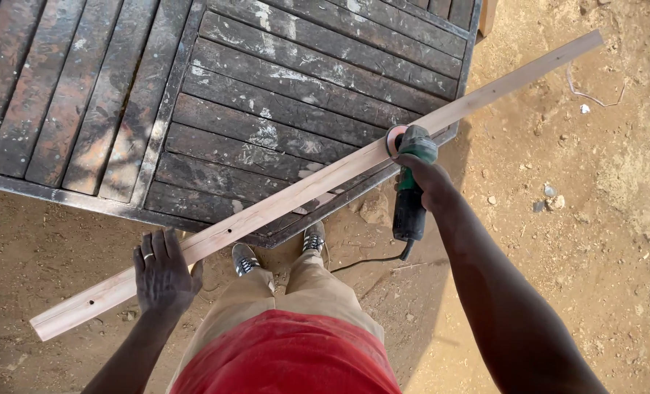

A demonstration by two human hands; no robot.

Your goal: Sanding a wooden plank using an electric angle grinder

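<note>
A long pale wooden strip [317,186] lies diagonally across the corner of a dark metal slatted panel [281,102], running from lower left to upper right. My left hand [163,271] presses flat on the strip near its lower left end, fingers spread, a ring on one finger. My right hand [423,179] grips a green and black angle grinder [411,182], whose sanding disc [394,138] touches the strip's edge about midway along it. The grinder's black cord [368,260] trails over the ground toward my feet.
The metal panel [84,102] rests on sandy ground [594,182] strewn with small stones and debris. My shoes [246,259] stand under the strip at the panel's corner edge. A piece of wood [487,16] shows at the top beside the panel.
</note>
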